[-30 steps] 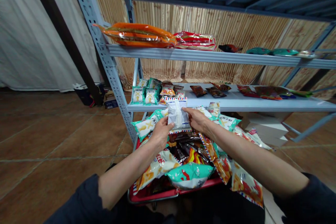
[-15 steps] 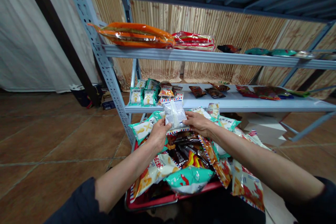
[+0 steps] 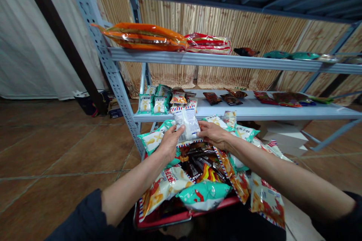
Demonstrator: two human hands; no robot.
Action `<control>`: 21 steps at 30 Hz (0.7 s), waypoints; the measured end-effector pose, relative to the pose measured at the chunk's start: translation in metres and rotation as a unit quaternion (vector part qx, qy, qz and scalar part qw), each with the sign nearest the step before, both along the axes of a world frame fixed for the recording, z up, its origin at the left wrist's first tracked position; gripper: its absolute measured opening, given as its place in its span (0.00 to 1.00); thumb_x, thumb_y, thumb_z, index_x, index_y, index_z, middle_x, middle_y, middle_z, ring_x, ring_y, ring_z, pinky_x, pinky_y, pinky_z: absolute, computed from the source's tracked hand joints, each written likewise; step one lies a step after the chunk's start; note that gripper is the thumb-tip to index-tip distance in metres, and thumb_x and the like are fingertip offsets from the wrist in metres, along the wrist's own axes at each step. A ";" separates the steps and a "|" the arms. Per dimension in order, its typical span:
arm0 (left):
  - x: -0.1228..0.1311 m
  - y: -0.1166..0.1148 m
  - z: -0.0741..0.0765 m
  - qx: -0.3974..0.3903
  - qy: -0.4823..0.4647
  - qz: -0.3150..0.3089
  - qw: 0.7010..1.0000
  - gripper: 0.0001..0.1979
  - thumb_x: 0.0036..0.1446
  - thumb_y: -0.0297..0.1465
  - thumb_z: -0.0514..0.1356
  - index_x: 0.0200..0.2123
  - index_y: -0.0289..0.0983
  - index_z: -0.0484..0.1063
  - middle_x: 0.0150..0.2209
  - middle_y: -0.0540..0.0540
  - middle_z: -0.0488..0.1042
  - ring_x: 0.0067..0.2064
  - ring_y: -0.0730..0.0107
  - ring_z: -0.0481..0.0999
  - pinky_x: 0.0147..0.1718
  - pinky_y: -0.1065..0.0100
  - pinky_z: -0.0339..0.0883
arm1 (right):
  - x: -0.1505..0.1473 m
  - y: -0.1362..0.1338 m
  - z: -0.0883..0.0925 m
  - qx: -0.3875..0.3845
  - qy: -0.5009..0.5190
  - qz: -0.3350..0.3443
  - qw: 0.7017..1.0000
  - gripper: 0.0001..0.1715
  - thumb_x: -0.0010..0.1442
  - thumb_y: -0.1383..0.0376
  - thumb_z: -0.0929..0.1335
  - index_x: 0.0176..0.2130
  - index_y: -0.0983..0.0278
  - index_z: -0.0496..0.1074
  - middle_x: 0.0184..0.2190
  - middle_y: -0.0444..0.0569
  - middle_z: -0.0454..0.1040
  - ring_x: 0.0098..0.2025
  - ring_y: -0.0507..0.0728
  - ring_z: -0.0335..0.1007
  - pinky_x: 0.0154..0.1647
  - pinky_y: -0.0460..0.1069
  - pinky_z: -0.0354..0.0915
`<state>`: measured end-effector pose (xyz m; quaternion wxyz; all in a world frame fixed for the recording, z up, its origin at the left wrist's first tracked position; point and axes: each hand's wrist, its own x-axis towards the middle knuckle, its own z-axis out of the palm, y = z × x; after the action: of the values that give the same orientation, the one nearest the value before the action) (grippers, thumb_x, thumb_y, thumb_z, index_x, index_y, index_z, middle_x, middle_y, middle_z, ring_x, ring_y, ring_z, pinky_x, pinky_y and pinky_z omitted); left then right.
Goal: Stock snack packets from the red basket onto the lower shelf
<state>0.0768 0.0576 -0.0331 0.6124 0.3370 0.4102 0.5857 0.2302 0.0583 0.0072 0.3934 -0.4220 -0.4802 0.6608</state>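
Observation:
Both hands hold one white snack bag [image 3: 187,123], its printed back facing me and red-and-blue stripes along its ends. My left hand [image 3: 170,144] grips the left side with the thumb on top. My right hand [image 3: 211,132] pinches the right edge; its fingers behind the bag are hidden. Beneath them a red basket [image 3: 166,221] is heaped with snack bags. A teal bag [image 3: 205,194] lies at its near edge, beside a white-and-orange bag [image 3: 169,184]. A green-and-white bag [image 3: 154,138] rests by my left hand, and dark brown packets [image 3: 195,163] fill the middle.
A blue metal rack [image 3: 169,57] stands ahead. Its lower shelf [image 3: 249,111] bears small green bags [image 3: 160,104] and dark packets [image 3: 212,98]. Above lie a large orange package [image 3: 144,37] and a red one [image 3: 209,44]. White boxes [image 3: 284,135] sit under the shelf at right.
My left thumb has moved up and inward over the bag's back. The bag has tilted slightly, while my right hand stays almost in place.

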 end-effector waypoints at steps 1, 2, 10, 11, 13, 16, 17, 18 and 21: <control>0.000 0.000 -0.001 0.003 -0.003 -0.001 1.000 0.18 0.42 0.33 0.66 0.38 0.34 0.71 0.35 0.44 0.77 0.35 0.66 0.76 0.40 0.64 0.66 | 0.000 0.000 0.000 0.000 -0.001 0.000 1.000 0.28 0.37 0.80 0.65 0.39 0.63 0.72 0.30 0.41 0.78 0.30 0.51 0.71 0.35 0.45 0.65; 0.000 0.001 -0.001 0.005 -0.006 -0.003 1.000 0.17 0.42 0.33 0.66 0.38 0.34 0.71 0.35 0.44 0.77 0.35 0.66 0.76 0.41 0.64 0.66 | 0.001 0.000 -0.001 -0.001 -0.003 0.000 1.000 0.28 0.37 0.80 0.65 0.39 0.63 0.72 0.31 0.41 0.78 0.31 0.51 0.71 0.35 0.46 0.65; 0.002 0.002 -0.002 0.007 -0.019 -0.014 1.000 0.17 0.44 0.31 0.64 0.40 0.36 0.71 0.35 0.45 0.77 0.40 0.63 0.75 0.41 0.63 0.67 | 0.003 -0.002 -0.002 -0.005 -0.041 -0.025 0.999 0.28 0.39 0.78 0.66 0.42 0.63 0.72 0.34 0.44 0.77 0.34 0.52 0.70 0.41 0.48 0.64; 0.002 0.003 -0.002 0.007 -0.019 -0.014 1.000 0.17 0.44 0.31 0.64 0.40 0.36 0.71 0.35 0.45 0.77 0.40 0.63 0.75 0.42 0.63 0.67 | 0.003 -0.002 -0.001 -0.010 -0.047 -0.026 0.998 0.28 0.40 0.77 0.66 0.43 0.62 0.72 0.35 0.44 0.77 0.34 0.52 0.70 0.40 0.48 0.64; 0.002 0.003 -0.003 0.007 -0.018 -0.012 1.000 0.16 0.44 0.31 0.64 0.40 0.36 0.72 0.36 0.45 0.78 0.40 0.64 0.75 0.42 0.64 0.66 | 0.003 -0.003 0.000 -0.021 -0.059 -0.024 0.998 0.28 0.41 0.75 0.66 0.43 0.61 0.71 0.36 0.44 0.76 0.35 0.53 0.69 0.39 0.49 0.64; 0.001 0.003 -0.003 0.004 -0.020 -0.014 1.000 0.15 0.45 0.30 0.63 0.40 0.37 0.72 0.36 0.46 0.78 0.40 0.64 0.75 0.42 0.65 0.66 | 0.003 -0.004 0.000 -0.033 -0.072 -0.024 0.997 0.29 0.41 0.74 0.66 0.45 0.59 0.70 0.37 0.43 0.76 0.36 0.54 0.69 0.38 0.49 0.64; 0.001 0.003 -0.003 0.003 -0.021 -0.014 1.000 0.15 0.45 0.30 0.63 0.39 0.37 0.72 0.36 0.47 0.78 0.39 0.65 0.75 0.42 0.65 0.66 | 0.004 -0.004 -0.001 -0.034 -0.073 -0.025 0.996 0.29 0.41 0.73 0.66 0.45 0.59 0.70 0.37 0.43 0.76 0.37 0.54 0.69 0.38 0.50 0.64; 0.000 0.003 -0.003 0.002 -0.022 -0.015 1.000 0.15 0.45 0.30 0.63 0.39 0.37 0.73 0.36 0.47 0.78 0.39 0.65 0.75 0.41 0.65 0.66 | 0.004 -0.004 -0.001 -0.035 -0.074 -0.026 0.996 0.29 0.41 0.73 0.66 0.45 0.58 0.70 0.37 0.43 0.76 0.37 0.54 0.69 0.38 0.50 0.64; 0.000 0.003 -0.003 -0.003 -0.024 -0.011 1.000 0.14 0.45 0.30 0.63 0.39 0.38 0.73 0.35 0.47 0.78 0.38 0.65 0.75 0.41 0.65 0.66 | 0.004 -0.004 -0.002 -0.036 -0.071 -0.029 0.996 0.28 0.41 0.73 0.67 0.45 0.58 0.70 0.38 0.44 0.76 0.38 0.54 0.68 0.40 0.51 0.64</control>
<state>0.0767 0.0607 -0.0357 0.6295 0.3258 0.3934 0.5855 0.2343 0.0544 0.0047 0.3615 -0.4957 -0.4706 0.6341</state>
